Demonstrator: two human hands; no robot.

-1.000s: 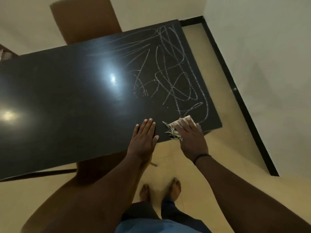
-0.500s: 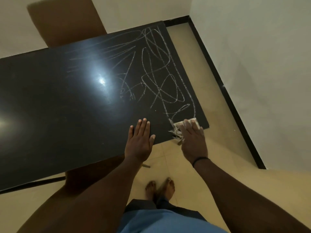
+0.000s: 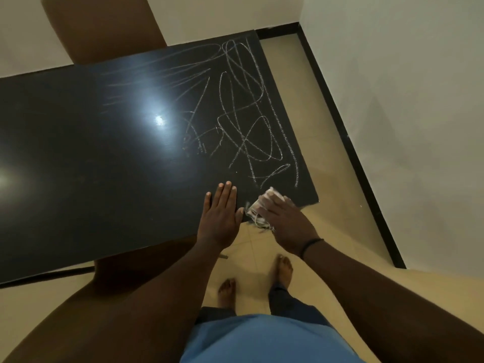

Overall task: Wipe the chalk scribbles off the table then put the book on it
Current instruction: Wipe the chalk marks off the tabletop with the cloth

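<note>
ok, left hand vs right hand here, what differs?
The left hand lies flat and bare on the table, fingers straight; the right hand presses a cloth near the table's corner. The left hand is sharp, the right hand's fingers blurred. The right wrist wears a dark band, the left none. Both rest at the near edge.

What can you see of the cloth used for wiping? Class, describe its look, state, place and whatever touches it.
The cloth is a small, pale, whitish rag with frayed threads hanging loose at its near edge. It looks bunched up and slightly blurred. It lies on the dark table at the near right corner, partly overhanging the edge. The right hand presses on it with fingers laid over the top. The chalk scribbles lie just beyond it.
</note>
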